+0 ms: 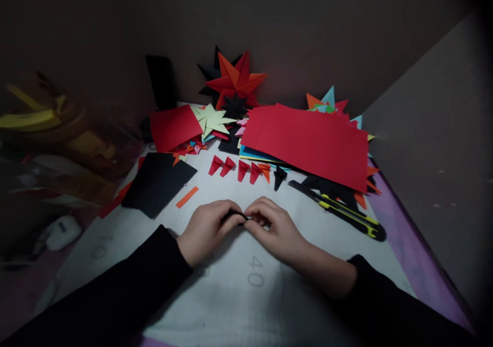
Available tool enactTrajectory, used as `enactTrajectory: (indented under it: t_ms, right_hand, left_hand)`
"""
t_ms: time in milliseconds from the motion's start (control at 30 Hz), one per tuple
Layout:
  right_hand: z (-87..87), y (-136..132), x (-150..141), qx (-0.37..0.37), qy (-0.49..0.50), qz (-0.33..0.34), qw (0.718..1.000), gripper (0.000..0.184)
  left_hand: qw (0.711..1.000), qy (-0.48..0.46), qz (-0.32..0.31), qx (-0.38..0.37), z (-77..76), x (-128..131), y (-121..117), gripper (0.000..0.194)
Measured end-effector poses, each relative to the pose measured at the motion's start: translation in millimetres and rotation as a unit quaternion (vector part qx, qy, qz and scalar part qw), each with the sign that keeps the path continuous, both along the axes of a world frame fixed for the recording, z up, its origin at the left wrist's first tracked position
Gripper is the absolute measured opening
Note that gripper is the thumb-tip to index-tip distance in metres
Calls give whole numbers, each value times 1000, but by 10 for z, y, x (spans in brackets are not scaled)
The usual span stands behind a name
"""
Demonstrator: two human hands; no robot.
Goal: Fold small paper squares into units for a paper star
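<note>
Between my two hands is a small piece of black paper (238,215), mostly hidden by the fingers. My left hand (210,229) pinches it from the left with thumb and fingers. My right hand (275,229) is closed on its right end, fingertips almost meeting those of the left. Just beyond the hands lies a row of small folded red paper pieces (242,171), with an orange folded piece (265,171) and a black folded piece (279,177) at its right end. An orange paper strip (187,197) rests near my left hand.
A yellow-and-black utility knife (346,216) lies at right, beside a stack of red paper (308,141). Black paper sheets (157,182) lie at left. Behind stand a red-orange paper star (236,80) and a pale yellow star (211,121). A white earbud case (63,232) sits far left.
</note>
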State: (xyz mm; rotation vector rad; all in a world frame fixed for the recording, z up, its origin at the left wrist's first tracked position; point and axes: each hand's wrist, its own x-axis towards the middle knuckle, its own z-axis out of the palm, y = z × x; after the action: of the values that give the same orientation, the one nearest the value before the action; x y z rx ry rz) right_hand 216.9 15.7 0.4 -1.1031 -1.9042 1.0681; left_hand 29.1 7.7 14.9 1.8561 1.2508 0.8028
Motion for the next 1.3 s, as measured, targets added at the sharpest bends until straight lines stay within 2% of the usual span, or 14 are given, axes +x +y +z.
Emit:
enactTrajectory:
  t_ms: [67, 100, 167, 233, 300, 367, 467, 533, 633, 733, 900, 1033, 1133, 1300]
  right_hand:
    - [19, -3, 1, 14, -14, 2, 1000, 6]
    - [21, -3, -1, -4, -14, -5, 1000, 9]
    - [14, 3, -8, -80, 10, -29, 996, 14]
    - [-2, 19, -17, -181, 68, -42, 980, 13]
    - [-12, 39, -24, -258, 123, -42, 957, 14]
    - [-14, 54, -23, -296, 146, -27, 944, 18]
    - [-14, 61, -11, -257, 158, -26, 953, 18]
    - [-15, 60, -4, -220, 151, -34, 963, 17]
    - [-12, 56, -6, -206, 147, -27, 967, 16]
    - [-1, 56, -13, -190, 155, -49, 968, 17]
    - [18, 57, -20, -190, 130, -75, 970, 18]
    - [39, 65, -21, -209, 127, -74, 967, 14]
    - [39, 74, -16, -221, 134, -76, 963, 10]
    - [9, 68, -2, -234, 161, -73, 956, 11]
  left_hand:
    - [1000, 2, -3, 12, -14, 0, -18, 10]
    - [1000, -11, 8, 11, -22, 1, -24, 13]
    - [997, -64, 42, -5, -44, 6, -25, 28]
    - [989, -125, 63, -38, -69, 15, -9, 41]
    - [981, -170, 56, -80, -87, 29, 13, 46]
    - [975, -185, 30, -122, -81, 44, 30, 43]
    - [975, -147, -12, -164, -31, 63, 37, 25]
    - [980, -109, -15, -165, 6, 66, 33, 16]
    - [984, -96, 2, -149, 31, 58, 27, 17]
    - [987, -94, 17, -133, 26, 43, 23, 17]
    - [995, -76, 42, -51, 5, 9, -7, 11]
    - [992, -43, 24, 119, 7, -29, -37, 5]
    - [973, -35, -21, 228, 13, -47, -34, 12]
    - [962, -31, -38, 268, -3, -39, -6, 19]
